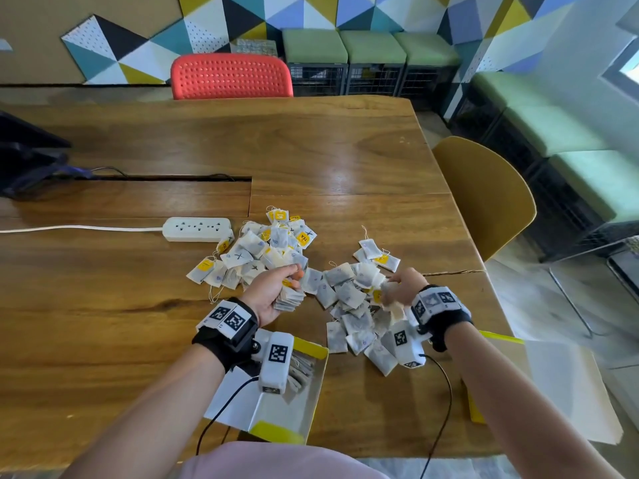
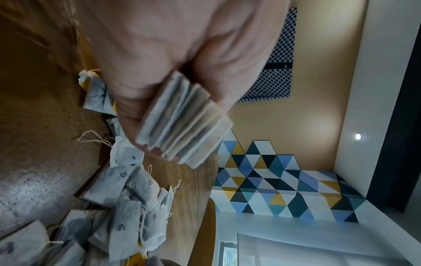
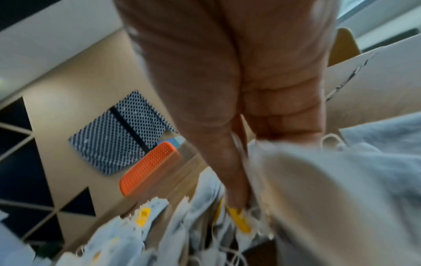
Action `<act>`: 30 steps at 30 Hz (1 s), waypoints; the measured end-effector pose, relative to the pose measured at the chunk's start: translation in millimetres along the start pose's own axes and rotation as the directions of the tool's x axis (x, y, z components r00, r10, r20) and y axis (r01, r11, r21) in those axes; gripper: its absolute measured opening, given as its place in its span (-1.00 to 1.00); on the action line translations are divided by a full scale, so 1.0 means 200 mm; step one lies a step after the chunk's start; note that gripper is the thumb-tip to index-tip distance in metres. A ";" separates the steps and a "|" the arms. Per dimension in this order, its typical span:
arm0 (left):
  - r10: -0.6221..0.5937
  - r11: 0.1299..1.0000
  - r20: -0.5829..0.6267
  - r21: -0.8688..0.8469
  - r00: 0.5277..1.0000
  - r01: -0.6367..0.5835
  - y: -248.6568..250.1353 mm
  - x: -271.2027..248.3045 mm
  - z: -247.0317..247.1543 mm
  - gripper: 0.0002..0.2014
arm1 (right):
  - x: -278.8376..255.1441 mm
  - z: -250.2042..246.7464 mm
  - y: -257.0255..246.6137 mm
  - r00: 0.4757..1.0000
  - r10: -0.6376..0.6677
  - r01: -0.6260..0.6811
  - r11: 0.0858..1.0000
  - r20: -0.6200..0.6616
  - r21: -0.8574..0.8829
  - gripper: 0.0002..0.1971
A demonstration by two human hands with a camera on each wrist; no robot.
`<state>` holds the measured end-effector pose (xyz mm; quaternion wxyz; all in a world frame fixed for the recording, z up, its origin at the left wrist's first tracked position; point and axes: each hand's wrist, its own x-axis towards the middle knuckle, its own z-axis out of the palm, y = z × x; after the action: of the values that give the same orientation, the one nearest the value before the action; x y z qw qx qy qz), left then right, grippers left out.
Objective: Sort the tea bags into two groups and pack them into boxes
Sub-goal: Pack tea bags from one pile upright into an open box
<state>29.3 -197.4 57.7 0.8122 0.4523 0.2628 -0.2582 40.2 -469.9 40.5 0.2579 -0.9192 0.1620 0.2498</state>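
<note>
1. Left hand: fingers curled round a squared stack of tea bags, above the open box at 6 o'clock.
2. Right hand: fingertips pinch loose bags from the right pile.
3. Left pile lies at 12 o'clock on the table.
4. Handling: the bags look light, soft and easily torn; better gripped by their flat faces than by the strings.

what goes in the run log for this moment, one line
left hand: grips tea bag stack | right hand: gathers loose tea bags | open box: partly filled
</note>
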 end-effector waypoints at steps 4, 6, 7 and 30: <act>-0.029 0.999 0.014 0.041 0.999 0.029 -0.02 0.00 0.03 -0.88 | -0.06 -0.05 0.02 0.992 -0.050 0.026 0.979 0.112 0.202 -0.88; -0.040 0.997 0.025 0.068 0.999 0.039 -0.02 0.00 0.05 -0.89 | -0.10 -0.07 0.01 0.992 -0.085 0.047 0.930 0.090 0.366 -0.92; -0.042 0.994 0.032 0.102 0.999 0.039 -0.02 0.00 0.06 -0.88 | -0.12 -0.08 0.00 0.991 -0.096 0.040 0.875 0.092 0.482 -0.93; -0.213 0.964 0.277 0.214 0.937 0.156 0.01 -0.08 0.19 -0.71 | -0.35 -0.18 -0.44 0.848 -0.528 0.488 0.739 -0.049 0.465 -0.72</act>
<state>26.5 -227.0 86.6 0.7680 0.4564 0.1535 -0.4223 32.9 -406.3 139.0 0.5331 -0.8285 -0.0516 0.1635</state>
